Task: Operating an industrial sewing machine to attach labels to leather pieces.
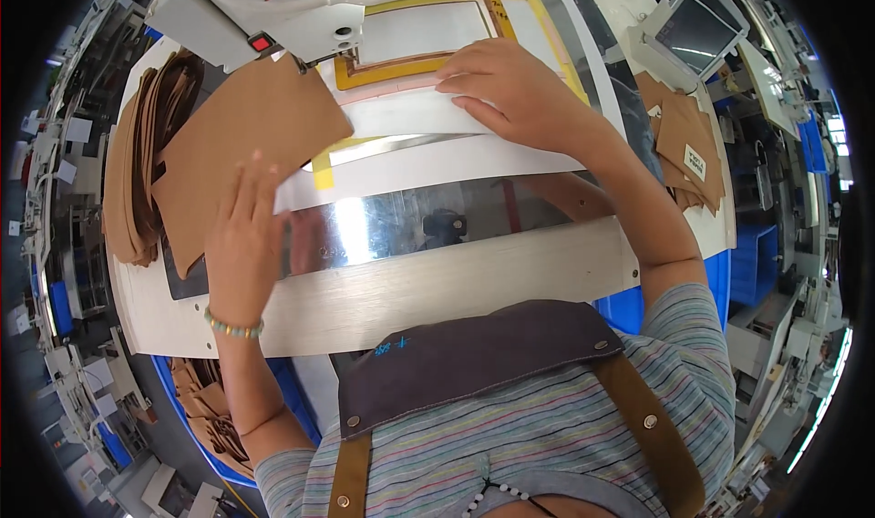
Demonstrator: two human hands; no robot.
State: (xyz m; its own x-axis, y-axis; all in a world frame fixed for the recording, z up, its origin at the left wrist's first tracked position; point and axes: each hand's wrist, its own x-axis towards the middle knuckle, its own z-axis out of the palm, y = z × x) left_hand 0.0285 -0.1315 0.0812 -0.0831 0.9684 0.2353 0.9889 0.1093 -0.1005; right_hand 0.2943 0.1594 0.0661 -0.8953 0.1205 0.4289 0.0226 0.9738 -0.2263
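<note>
While the fingers of my left hand (244, 240) stretch out straight, flat and side by side, they lie over the near edge of a brown panel (246, 140); I cannot tell how firmly they touch it. It spreads beyond those fingertips, its far end at the white machine head (310, 12). Left of them I see a stack of brown pieces (137, 172). The fingers of my right hand (515, 94) bend loosely, the thumb apart from the index, just beside a yellow frame (392, 70). Beneath them is a white sheet (392, 172), with a shiny metal plate (383, 235) wristward of it. Well to their right, I see loose brown parts (688, 126) near a tilted screen (702, 26).
</note>
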